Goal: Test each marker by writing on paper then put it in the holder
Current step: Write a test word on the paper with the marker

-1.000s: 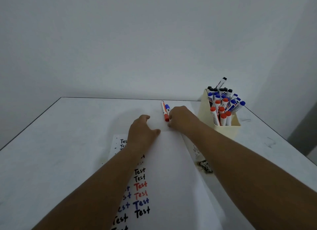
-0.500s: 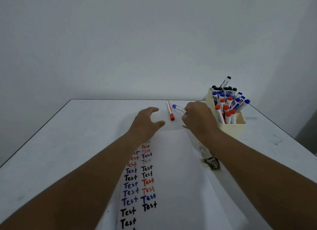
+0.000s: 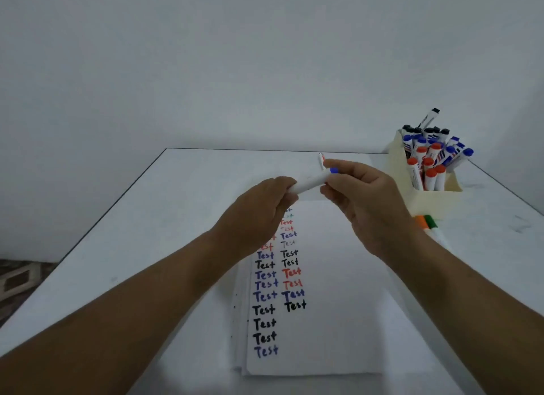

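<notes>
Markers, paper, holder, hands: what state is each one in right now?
Blue marker: lifted off the table, cap end at the right hand.
Left hand: fingers curled round the marker's barrel.
Right hand: fingers pinch the blue cap end.
Red marker: lying on the table, mostly hidden behind the hands.
Paper: flat, two columns of "Test" written.
Holder: upright, crowded with capped markers.

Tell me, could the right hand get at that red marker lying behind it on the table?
Probably not yet: the right hand and left hand both hold the blue marker. The red marker lies just beyond, otherwise unobstructed.
</notes>
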A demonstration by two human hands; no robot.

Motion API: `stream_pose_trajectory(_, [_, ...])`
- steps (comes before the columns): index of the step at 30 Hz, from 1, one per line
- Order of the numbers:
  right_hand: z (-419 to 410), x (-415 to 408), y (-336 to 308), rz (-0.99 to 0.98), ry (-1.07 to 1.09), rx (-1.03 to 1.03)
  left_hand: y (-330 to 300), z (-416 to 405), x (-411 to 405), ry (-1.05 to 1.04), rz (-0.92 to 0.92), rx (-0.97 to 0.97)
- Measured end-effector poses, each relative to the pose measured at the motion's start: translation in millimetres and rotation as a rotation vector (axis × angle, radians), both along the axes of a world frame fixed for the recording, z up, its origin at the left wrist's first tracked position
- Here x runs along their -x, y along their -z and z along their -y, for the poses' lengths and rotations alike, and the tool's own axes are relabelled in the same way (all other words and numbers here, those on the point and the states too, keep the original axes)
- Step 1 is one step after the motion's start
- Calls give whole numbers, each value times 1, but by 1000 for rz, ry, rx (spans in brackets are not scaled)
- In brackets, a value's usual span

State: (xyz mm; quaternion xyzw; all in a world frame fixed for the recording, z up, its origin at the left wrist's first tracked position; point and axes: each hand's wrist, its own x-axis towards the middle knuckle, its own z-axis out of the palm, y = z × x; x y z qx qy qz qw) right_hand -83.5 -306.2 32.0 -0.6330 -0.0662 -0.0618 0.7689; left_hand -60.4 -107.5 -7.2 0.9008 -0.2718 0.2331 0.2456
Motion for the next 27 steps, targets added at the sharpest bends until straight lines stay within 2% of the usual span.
stream_pose_trajectory(1, [-6, 4, 3, -45, -55, -94, 1, -1, 7, -25, -46, -18])
stream_pose_trajectory(3, [-17, 13, 10, -91, -120, -131, 7, -5, 18, -63, -101, -50])
stream_pose_trajectory(9, [-42, 34, 24, -156, -111, 53, 22, -32, 37, -96, -11, -23])
stream_pose_trajectory(13, [-52, 47, 24, -84, -31, 226, 23, -38, 52, -60, -107, 139])
stream_pose_trajectory(16, [-56, 54, 23, -82, 42, 220, 21, -44, 63, 5, -234, 214])
stream_pose_trajectory(20, [-47, 68, 23, -175, 107, -4, 29, -60, 76, -32, -284, 60])
stream_pose_trajectory(24, [-36, 90, 41, -149, -71, 117, 37, -62, 78, -150, -246, -147])
stream_pose_trajectory(27, [-29, 100, 58, -123, -78, 169, 41, -58, 78, -189, -175, -268])
